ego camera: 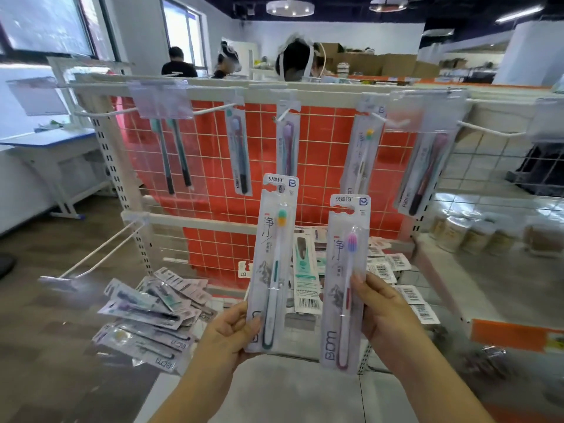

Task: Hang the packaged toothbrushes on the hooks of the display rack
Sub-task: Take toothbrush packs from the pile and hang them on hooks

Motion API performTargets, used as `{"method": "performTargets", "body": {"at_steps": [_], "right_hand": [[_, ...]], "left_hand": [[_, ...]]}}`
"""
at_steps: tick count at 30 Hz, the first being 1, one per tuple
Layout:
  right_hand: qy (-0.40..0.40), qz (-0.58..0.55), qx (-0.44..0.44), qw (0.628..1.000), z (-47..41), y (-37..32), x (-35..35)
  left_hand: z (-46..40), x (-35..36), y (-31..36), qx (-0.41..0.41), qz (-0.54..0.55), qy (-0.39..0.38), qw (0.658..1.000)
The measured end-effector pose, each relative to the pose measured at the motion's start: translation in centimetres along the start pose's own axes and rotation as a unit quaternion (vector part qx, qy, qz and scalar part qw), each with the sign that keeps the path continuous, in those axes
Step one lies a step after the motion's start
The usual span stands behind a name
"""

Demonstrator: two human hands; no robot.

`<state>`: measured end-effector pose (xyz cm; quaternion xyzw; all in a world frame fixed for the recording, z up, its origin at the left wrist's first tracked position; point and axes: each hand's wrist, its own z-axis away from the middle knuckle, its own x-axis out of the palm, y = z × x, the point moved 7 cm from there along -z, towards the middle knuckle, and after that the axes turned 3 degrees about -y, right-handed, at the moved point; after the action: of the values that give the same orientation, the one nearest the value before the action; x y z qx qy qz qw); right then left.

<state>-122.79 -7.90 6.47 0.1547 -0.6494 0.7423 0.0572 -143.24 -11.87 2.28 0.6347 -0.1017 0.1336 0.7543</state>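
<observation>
Your left hand [232, 326] pinches the green-handled toothbrush pack [273, 264] by its bottom corner; your right hand [378, 303] grips the red-handled toothbrush pack [345, 285] along its lower right edge, both upright so the hang-holes lead toward the hooks [210, 109]. Display rack [323, 94], top rail: several packs hung, some hooks bare. Rack base, left corner: loose packs [149, 319] heaped, likely your remaining stock.

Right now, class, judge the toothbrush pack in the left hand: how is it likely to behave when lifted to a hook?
The pack stands upright though the left hand grips only its bottom, so it is probably fairly stiff and light. Its glossy plastic front may be slippery.
</observation>
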Motion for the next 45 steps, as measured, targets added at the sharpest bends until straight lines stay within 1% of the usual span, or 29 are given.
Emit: {"method": "performTargets", "body": {"at_steps": [8, 14, 20, 26, 30, 34, 40, 45], "right_hand": [[-0.026, 0.027, 0.019, 0.999, 0.1, 1.3, 2.8], [-0.026, 0.021, 0.017, 0.999, 0.3, 2.1, 7.6], [-0.04, -0.042, 0.014, 0.998, -0.3, 3.3, 14.4], [-0.024, -0.06, 0.02, 0.998, -0.6, 5.9, 19.6], [-0.026, -0.071, -0.005, 0.997, -0.5, 6.3, 21.4], [-0.001, -0.089, -0.018, 0.996, -0.5, 6.7, 22.4], [0.036, -0.115, -0.036, 0.992, -0.2, 7.3, 23.2], [0.051, -0.124, -0.035, 0.99, 0.1, 8.4, 23.6]], "left_hand": [[1.8, -2.6, 0.2, 0.013, 0.026, 0.038, 0.999], [2.2, -6.1, 2.5, 0.035, 0.036, 0.013, 0.999], [2.4, -11.0, 5.4, 0.051, 0.049, -0.03, 0.997], [2.3, -15.0, 6.9, 0.061, 0.046, -0.073, 0.994], [2.1, -17.5, 7.1, 0.044, 0.038, -0.099, 0.993], [1.2, -20.2, 7.3, 0.04, 0.045, -0.087, 0.994], [0.6, -22.5, 8.2, 0.053, 0.06, -0.096, 0.992], [0.8, -23.4, 7.1, 0.027, 0.087, -0.107, 0.99]]}}
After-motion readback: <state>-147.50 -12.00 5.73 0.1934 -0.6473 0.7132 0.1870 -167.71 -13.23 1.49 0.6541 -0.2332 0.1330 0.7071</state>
